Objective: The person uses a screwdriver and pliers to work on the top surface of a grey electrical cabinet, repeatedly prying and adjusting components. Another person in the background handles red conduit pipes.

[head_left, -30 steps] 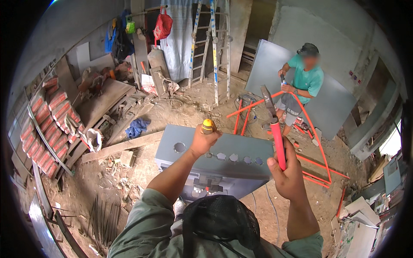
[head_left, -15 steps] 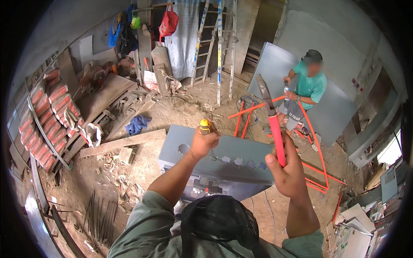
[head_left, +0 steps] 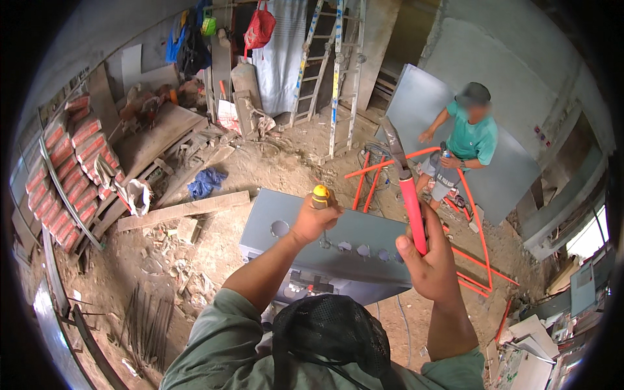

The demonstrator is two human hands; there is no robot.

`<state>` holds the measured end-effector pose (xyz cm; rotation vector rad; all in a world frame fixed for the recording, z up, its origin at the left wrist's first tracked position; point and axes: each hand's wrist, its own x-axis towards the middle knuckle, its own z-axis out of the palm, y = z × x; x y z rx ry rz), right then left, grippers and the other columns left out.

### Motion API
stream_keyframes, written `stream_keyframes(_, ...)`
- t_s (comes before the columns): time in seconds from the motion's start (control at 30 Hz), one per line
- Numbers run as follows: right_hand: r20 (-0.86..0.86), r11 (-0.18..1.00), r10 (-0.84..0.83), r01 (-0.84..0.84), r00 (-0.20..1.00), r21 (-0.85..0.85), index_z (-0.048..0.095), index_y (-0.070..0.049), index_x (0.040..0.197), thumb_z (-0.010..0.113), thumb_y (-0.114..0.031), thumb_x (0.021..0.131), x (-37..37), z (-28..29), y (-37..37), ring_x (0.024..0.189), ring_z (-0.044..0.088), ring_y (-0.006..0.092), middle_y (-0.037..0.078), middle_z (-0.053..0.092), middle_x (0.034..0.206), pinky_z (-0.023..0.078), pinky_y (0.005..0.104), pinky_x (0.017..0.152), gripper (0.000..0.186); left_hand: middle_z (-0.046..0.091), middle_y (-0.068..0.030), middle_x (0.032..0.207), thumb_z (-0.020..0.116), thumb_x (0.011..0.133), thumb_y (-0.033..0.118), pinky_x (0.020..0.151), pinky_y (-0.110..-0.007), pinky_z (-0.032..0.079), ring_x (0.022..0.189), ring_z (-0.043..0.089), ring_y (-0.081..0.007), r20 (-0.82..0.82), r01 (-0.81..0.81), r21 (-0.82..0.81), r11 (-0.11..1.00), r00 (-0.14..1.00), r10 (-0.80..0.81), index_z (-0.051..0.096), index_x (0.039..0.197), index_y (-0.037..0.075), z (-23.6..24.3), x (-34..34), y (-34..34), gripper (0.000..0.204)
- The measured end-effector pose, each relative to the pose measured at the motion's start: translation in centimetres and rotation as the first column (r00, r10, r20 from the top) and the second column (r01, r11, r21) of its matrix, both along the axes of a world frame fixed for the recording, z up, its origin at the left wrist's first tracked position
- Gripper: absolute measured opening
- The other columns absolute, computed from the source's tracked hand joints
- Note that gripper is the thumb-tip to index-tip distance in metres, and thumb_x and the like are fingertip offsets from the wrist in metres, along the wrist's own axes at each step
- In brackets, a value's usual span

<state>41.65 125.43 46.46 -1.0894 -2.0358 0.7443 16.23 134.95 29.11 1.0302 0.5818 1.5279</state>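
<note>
Building site, earth floor (head_left: 260,174). Metal enclosure (head_left: 374,224), grey, holes (head_left: 280,228) along its top. Hammer (head_left: 411,205), red-handled, head raised, gripped in the right hand (head_left: 434,268). Screwdriver (head_left: 320,195), yellow-capped, wrapped by the left hand (head_left: 316,220) above the enclosure's top; tip contact unclear. Handling, as judged: shaft best upright, grip below the cap, blows square.

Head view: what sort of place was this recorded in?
Probably a building site or a room under renovation: a tall stepladder stands at the back, filled sacks are stacked at the left, and orange pipes are at the right.
</note>
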Motion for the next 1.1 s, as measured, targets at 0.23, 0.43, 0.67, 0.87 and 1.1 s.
stream_keyframes(0.23,0.113,0.996,0.026,-0.035,0.993,0.082,0.035,-0.003,0.164,0.071,-0.033,0.102,-2.1,1.3,0.6,0.112,0.071,0.0345,0.026,0.066,0.133,0.053,0.0451,0.099,0.077,0.052,0.0002,0.068,0.074,0.086,-0.001,0.047,-0.028,0.035,0.054,0.047,-0.0089,-0.277,0.009,0.018,1.0,0.961,-0.004,0.052,0.08,0.008,-0.3,0.7,0.5,0.025)
stream_keyframes(0.43,0.633,0.923,-0.089,-0.175,0.769,0.343,0.034,-0.011,0.167,0.075,-0.023,0.096,-1.4,1.1,1.1,0.087,0.073,0.037,0.022,0.068,0.113,0.057,0.0455,0.077,0.083,0.062,0.0013,0.075,0.08,0.087,0.008,0.061,-0.031,0.045,0.069,0.055,-0.0076,-0.249,0.017,0.025,1.0,0.969,-0.01,0.062,0.083,0.006,0.7,0.9,0.4,0.018)
stream_keyframes(0.67,0.377,0.904,-0.116,-0.059,0.919,0.422,0.036,-0.017,0.168,0.077,-0.017,0.09,1.1,0.9,1.0,0.084,0.07,0.0412,0.021,0.066,0.104,0.056,0.0492,0.072,0.087,0.058,0.0026,0.072,0.079,0.086,0.006,0.06,-0.032,0.046,0.066,0.053,-0.0081,-0.478,-0.085,0.11,0.99,0.869,0.128,0.062,0.084,0.005,0.6,1.5,0.3,0.017)
stream_keyframes(0.87,0.57,0.944,-0.117,-0.087,0.813,0.319,0.04,-0.022,0.167,0.078,-0.019,0.09,2.9,-1.2,2.1,0.078,0.066,0.0395,0.019,0.062,0.091,0.053,0.0487,0.071,0.086,0.056,0.0017,0.068,0.079,0.085,0.01,0.059,-0.033,0.044,0.064,0.052,-0.0086,-0.481,-0.061,0.112,0.992,0.87,0.108,0.059,0.08,0.006,1.2,2.6,-0.1,0.022)
stream_keyframes(1.1,0.456,0.989,-0.147,0.142,0.878,0.044,0.038,-0.021,0.167,0.081,-0.026,0.091,7.1,-2.5,-1.7,0.084,0.07,0.0331,0.02,0.069,0.101,0.056,0.0423,0.082,0.087,0.067,-0.0074,0.073,0.079,0.083,0.016,0.063,-0.038,0.051,0.066,0.064,-0.0204,-0.687,-0.054,0.192,0.98,0.706,0.173,0.068,0.092,0.006,1.8,6.4,-1.7,0.018)
